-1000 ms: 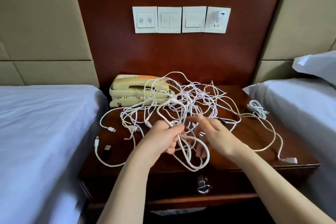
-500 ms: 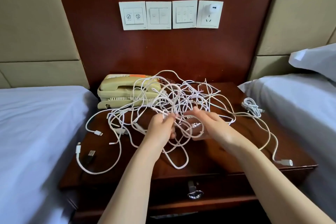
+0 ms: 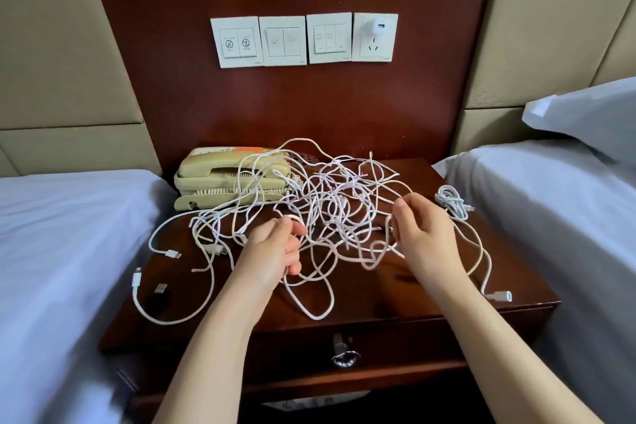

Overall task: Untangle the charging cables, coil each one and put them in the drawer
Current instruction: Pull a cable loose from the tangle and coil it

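Barely begun: left hand (image 3: pixel 275 248) and right hand (image 3: pixel 425 234) grip strands of the centre-frame tangle (image 3: pixel 339 198) (one loose coil (image 3: pixel 451 205) right of it, drawer (image 3: pixel 430 332) below unopened).

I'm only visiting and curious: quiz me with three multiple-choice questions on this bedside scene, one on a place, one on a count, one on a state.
1. Where on the nightstand is the telephone? A) back left B) front right C) centre front
2. How many white plates are on the wall? A) two B) four C) six
3. The drawer is: A) pulled out B) shut C) removed

Answers: 1 A, it sits at the left rear, behind the cable tangle. 2 B, four hang side by side. 3 B, its front lies closed under the top.
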{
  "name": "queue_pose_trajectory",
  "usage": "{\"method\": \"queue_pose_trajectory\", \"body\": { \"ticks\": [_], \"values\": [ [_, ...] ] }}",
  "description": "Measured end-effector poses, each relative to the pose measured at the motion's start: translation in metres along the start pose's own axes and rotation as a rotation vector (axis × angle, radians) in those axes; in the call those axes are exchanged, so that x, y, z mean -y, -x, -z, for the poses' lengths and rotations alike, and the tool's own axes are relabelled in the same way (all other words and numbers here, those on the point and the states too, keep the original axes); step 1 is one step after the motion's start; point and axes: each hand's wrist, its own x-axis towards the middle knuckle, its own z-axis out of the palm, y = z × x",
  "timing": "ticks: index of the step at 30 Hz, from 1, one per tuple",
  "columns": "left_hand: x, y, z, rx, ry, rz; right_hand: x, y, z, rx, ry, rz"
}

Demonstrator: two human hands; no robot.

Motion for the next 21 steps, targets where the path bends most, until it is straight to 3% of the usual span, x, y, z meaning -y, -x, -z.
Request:
{"method": "queue_pose_trajectory", "body": {
  "ticks": [4,7,15,21],
  "values": [
    [-0.002,0.004,-0.002,-0.002,-0.040,-0.022,0.015,0.014,-0.012,0.018,0.136,0.262],
    [-0.005,0.010,-0.002,0.036,-0.078,-0.057,0.020,0.024,-0.027,0.215,0.266,0.386],
    [-0.007,0.019,0.012,0.109,-0.135,-0.028,0.038,0.033,-0.050,0.582,0.127,0.290],
    [-0.011,0.025,0.022,0.220,-0.059,0.022,0.043,0.027,-0.053,0.675,-0.150,0.114]
  ]
}}
